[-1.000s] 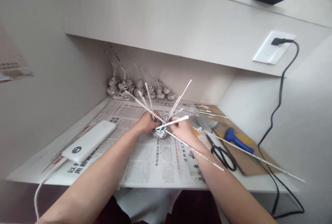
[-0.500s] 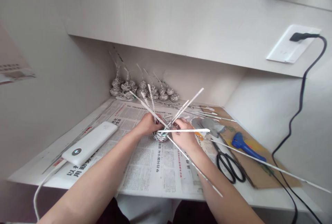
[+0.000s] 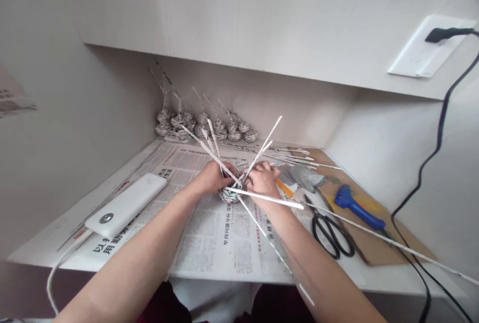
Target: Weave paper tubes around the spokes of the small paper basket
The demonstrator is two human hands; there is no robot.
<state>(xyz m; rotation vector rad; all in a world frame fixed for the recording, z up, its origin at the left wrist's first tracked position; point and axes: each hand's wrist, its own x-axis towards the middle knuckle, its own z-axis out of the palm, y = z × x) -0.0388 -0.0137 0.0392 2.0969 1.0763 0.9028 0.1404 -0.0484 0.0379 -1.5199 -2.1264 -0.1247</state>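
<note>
Between my hands, above the newspaper, is a small round woven paper ball (image 3: 229, 195), with several rolled paper sticks (image 3: 269, 200) poking out in all directions. My left hand (image 3: 216, 177) is closed around the ball's left side, its thumb over the top edge. On the other side my right hand (image 3: 262, 182) has its fingers curled at the ball's rim, pinching the base of a paper stick. Its fingertips are partly hidden behind the sticks. One long stick runs from near my right wrist toward the lower right.
Newspaper (image 3: 198, 243) covers the desk. A white power bank (image 3: 127, 203) with a cable lies left. Black scissors (image 3: 331, 236), a blue glue gun (image 3: 359, 207) and cardboard (image 3: 396, 243) are at right. Several woven paper gourds (image 3: 179, 122) stand at the back beneath a low panel (image 3: 239, 24).
The stick crossing over my right wrist now slopes down to the right instead of lying level. My right hand's fingers have shifted slightly at the rim. The view has tilted a little.
</note>
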